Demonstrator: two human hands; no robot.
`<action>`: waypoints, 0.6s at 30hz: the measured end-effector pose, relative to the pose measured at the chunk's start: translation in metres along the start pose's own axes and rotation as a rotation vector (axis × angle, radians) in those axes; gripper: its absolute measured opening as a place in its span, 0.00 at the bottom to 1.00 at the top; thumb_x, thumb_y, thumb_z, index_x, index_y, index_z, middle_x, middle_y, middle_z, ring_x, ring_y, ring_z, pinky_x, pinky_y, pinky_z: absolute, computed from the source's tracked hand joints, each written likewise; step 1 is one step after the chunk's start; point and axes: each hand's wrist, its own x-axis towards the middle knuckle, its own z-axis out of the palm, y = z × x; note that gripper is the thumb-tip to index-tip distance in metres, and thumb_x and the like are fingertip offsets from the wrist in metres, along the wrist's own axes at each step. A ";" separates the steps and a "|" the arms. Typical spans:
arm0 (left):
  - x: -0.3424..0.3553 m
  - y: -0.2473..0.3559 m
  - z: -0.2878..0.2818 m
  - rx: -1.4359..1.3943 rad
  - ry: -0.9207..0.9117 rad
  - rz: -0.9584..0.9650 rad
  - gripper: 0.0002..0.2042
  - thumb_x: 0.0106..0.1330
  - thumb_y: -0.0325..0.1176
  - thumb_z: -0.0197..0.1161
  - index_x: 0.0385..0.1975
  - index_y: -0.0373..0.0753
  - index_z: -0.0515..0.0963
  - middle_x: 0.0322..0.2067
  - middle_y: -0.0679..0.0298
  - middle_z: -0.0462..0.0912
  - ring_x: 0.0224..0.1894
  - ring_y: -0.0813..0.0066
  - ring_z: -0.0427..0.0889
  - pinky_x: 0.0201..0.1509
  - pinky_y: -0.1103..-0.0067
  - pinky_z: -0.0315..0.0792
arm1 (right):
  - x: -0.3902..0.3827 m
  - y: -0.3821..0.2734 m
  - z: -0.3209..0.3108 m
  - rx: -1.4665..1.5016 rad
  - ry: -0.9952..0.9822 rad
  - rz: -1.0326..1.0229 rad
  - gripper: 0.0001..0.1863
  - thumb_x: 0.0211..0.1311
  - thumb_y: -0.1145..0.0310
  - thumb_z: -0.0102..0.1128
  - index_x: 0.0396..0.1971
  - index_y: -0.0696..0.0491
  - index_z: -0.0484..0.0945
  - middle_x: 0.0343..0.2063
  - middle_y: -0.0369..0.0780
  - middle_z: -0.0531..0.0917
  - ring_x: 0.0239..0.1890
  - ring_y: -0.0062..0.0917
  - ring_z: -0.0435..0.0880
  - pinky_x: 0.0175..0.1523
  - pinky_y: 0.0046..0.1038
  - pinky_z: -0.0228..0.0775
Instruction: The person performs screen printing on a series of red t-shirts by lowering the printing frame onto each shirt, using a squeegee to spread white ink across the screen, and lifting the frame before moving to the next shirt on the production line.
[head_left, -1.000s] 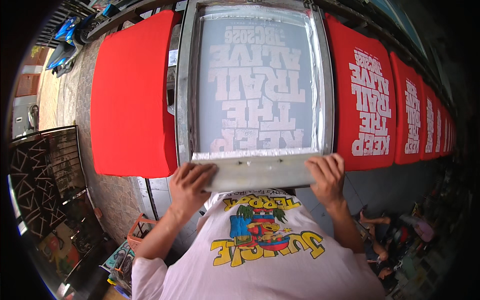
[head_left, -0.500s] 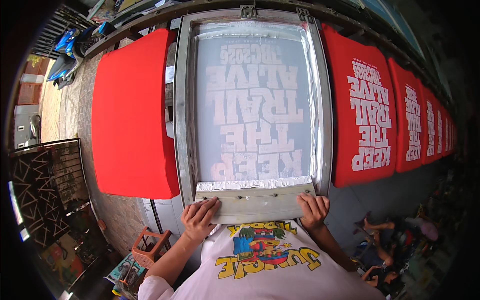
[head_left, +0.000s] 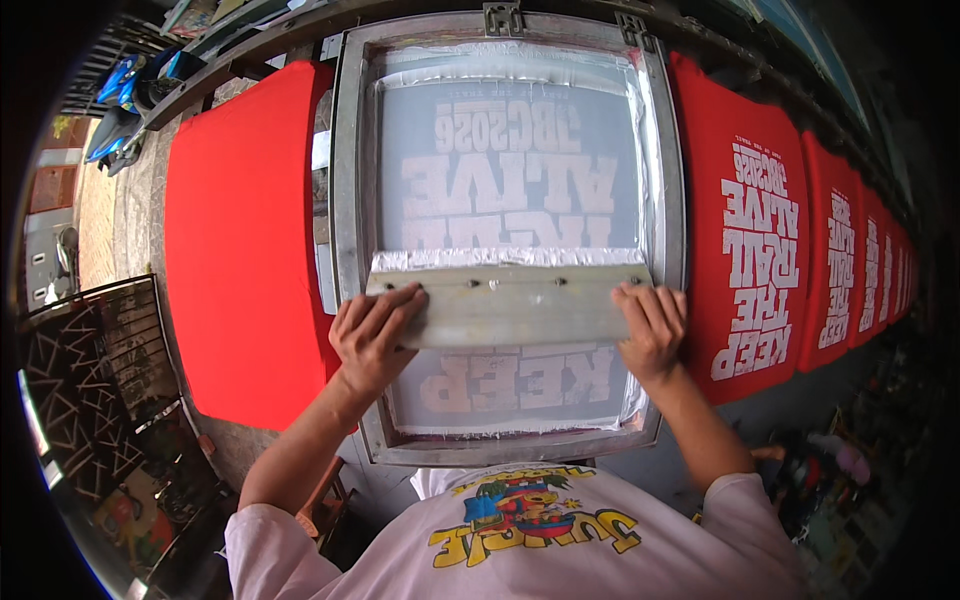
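My left hand (head_left: 376, 335) and my right hand (head_left: 652, 328) grip the two ends of a wide pale squeegee (head_left: 520, 305), fingers curled over its top edge. It spans the inside of a metal-framed printing screen (head_left: 355, 200), about halfway down the mesh. A ridge of white ink (head_left: 510, 258) lies along the squeegee's far edge. Block lettering shows in the grey mesh (head_left: 410, 130) beyond it and again on the near side; the squeegee covers the part between. What lies under the screen is mostly hidden.
A plain red cloth panel (head_left: 240, 240) lies left of the screen. To the right, several red panels (head_left: 705, 150) with white lettering stand in a row. Hinge clamps (head_left: 503, 20) join the frame to a far rail. A blue motorbike (head_left: 120, 110) is at far left; a person (head_left: 825, 465) is at lower right.
The squeegee, with both hands on it, has moved away from me, from the screen's near end to about its middle. White ink still lines its far edge. My view has shifted slightly.
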 end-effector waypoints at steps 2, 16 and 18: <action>0.030 -0.016 0.010 0.014 0.051 0.020 0.24 0.36 0.23 0.72 0.40 0.46 0.87 0.43 0.73 0.89 0.32 0.73 0.80 0.38 0.78 0.76 | 0.032 0.017 0.011 0.009 0.052 -0.020 0.12 0.50 0.80 0.60 0.37 0.54 0.83 0.34 0.36 0.82 0.36 0.30 0.80 0.43 0.33 0.66; 0.309 -0.143 0.033 0.214 -0.533 -0.111 0.28 0.45 0.58 0.77 0.40 0.43 0.89 0.37 0.57 0.90 0.44 0.57 0.88 0.48 0.66 0.81 | 0.283 0.171 0.041 0.028 -0.277 0.150 0.31 0.37 0.58 0.83 0.46 0.54 0.87 0.41 0.52 0.88 0.48 0.43 0.87 0.53 0.41 0.76; 0.299 -0.165 0.023 0.191 -0.447 -0.066 0.28 0.43 0.56 0.77 0.38 0.39 0.89 0.37 0.54 0.89 0.42 0.54 0.88 0.50 0.66 0.80 | 0.307 0.140 0.016 0.092 -0.483 0.128 0.28 0.38 0.59 0.83 0.43 0.55 0.87 0.38 0.51 0.89 0.43 0.43 0.88 0.52 0.40 0.77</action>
